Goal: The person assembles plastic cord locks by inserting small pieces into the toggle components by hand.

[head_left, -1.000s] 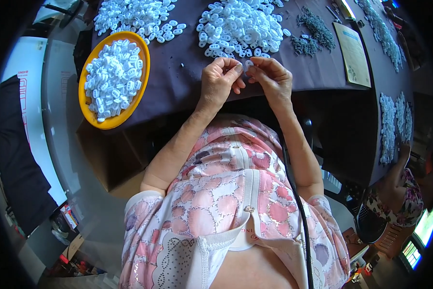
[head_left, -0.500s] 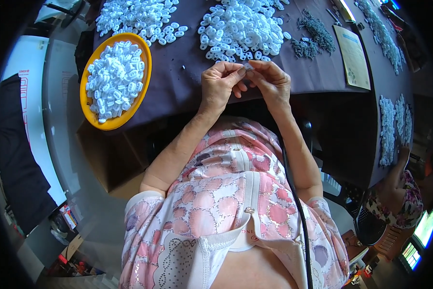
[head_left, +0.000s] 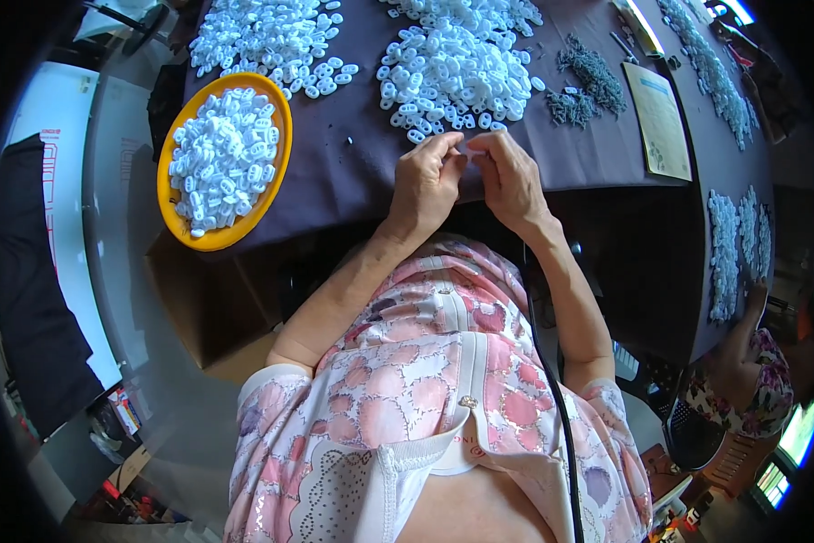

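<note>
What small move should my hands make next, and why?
I'd perhaps shift your left hand and right hand slightly left, over the dark cloth. Their fingertips are close together near the loose white pile, and what looks like a small pale piece between them could get mixed in if dropped.

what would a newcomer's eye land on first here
Probably the bright yellow-orange dish, heaped with small white pieces, at the left edge of the dark table. Next, the large white pile at the picture's top middle, with the person's left grip and right grip close together just below it.
</note>
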### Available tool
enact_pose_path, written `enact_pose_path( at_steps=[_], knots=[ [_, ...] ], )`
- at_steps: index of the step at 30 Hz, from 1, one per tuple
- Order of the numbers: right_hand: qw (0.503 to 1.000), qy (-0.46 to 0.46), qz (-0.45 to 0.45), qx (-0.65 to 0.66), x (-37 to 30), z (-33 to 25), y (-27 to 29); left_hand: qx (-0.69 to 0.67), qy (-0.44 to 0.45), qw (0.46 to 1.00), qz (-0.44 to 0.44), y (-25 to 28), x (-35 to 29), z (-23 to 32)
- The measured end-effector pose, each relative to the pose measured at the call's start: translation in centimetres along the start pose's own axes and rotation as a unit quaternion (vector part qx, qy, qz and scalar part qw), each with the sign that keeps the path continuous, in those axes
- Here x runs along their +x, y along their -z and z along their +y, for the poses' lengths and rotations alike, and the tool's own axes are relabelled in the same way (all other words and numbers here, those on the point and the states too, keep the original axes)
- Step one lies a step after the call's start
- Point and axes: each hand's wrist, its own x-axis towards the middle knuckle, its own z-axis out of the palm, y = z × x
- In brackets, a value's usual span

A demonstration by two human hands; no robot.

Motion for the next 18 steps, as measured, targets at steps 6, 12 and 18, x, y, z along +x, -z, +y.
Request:
enact_pose_path(
  at_steps=[6, 12, 18],
  knots=[
    [0.997, 0.046, -0.029, -0.051, -0.2, 0.3, -0.1, 0.034, -0.077, 0.996, 0.001, 0.1, 0.4, -0.8],
    [0.997, 0.067, 0.039, -0.024, -0.7, 0.6, -0.5, -0.047, 0.055, 0.997, -0.037, 0.5, 0.2, 0.2],
    [0.996, 0.055, 0.075, 0.006, -0.8, 0.7, -0.7, -0.036, 0.061, 0.996, -0.053, 0.6, 0.3, 0.2]
  ],
)
